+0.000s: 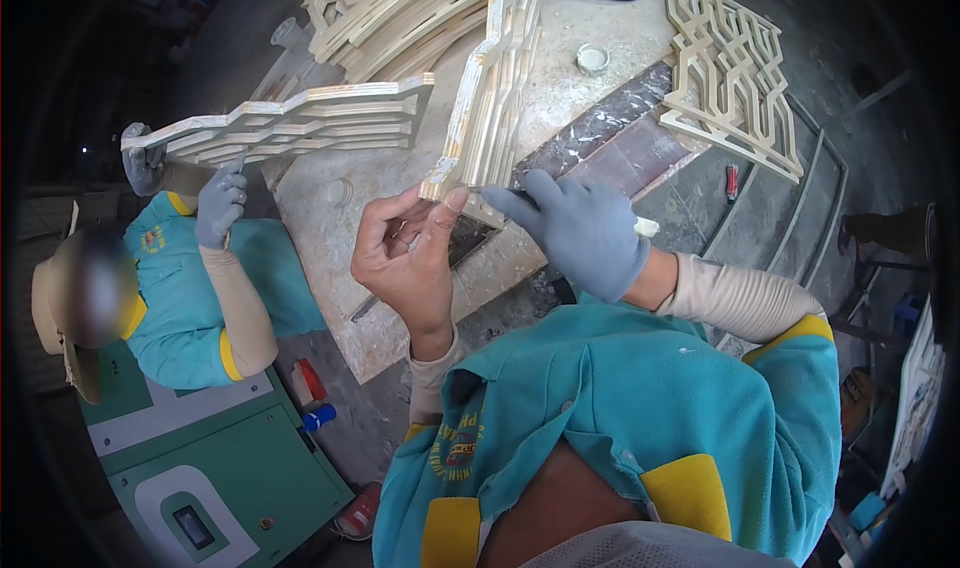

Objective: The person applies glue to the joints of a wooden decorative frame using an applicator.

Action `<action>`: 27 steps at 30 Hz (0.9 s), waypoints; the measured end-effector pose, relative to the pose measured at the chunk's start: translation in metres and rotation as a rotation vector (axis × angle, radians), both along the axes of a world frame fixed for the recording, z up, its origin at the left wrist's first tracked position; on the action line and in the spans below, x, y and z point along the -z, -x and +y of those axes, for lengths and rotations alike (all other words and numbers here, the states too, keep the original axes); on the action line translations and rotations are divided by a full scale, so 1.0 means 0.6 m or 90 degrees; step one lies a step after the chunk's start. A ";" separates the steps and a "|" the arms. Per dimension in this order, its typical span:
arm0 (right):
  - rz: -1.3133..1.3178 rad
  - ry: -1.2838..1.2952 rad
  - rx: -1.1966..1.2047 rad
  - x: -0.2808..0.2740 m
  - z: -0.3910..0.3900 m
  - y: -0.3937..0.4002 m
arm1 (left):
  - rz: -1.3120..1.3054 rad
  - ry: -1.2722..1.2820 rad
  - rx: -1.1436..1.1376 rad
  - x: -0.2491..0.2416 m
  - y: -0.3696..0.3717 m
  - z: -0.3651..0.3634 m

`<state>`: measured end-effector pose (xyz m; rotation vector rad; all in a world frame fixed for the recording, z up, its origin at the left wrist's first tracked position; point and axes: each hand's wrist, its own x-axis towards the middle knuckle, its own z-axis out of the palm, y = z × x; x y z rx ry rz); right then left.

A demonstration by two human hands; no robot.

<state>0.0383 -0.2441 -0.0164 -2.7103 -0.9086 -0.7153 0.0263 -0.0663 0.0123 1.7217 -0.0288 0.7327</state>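
My bare left hand pinches the near end of a pale wooden lattice panel, which stands on edge and runs away from me across the table. White filler-like smears mark its upper edge. My right hand, in a grey glove, is closed around a slim tool whose pale handle end sticks out behind the palm. The index finger points along the tool toward the panel's end, close to my left fingertips. The working tip is mostly hidden, so its kind cannot be made out.
At left a co-worker's gloved hands hold another lattice panel. The smeared table carries a small round tub, stacked curved wooden pieces and a lattice panel overhanging at right. A green machine stands lower left.
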 end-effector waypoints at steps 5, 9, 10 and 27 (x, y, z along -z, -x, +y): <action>0.012 -0.053 0.015 -0.005 -0.009 -0.010 | 0.003 0.020 -0.005 -0.003 -0.001 -0.003; 0.016 -0.017 -0.036 -0.001 -0.001 -0.006 | 0.005 0.019 0.001 -0.004 0.000 -0.006; 0.001 -0.036 -0.027 0.002 0.001 -0.012 | 0.002 0.018 0.004 -0.004 0.000 -0.005; 0.144 -0.042 0.213 0.073 -0.198 -0.262 | -0.015 -0.024 -0.019 -0.016 0.007 0.024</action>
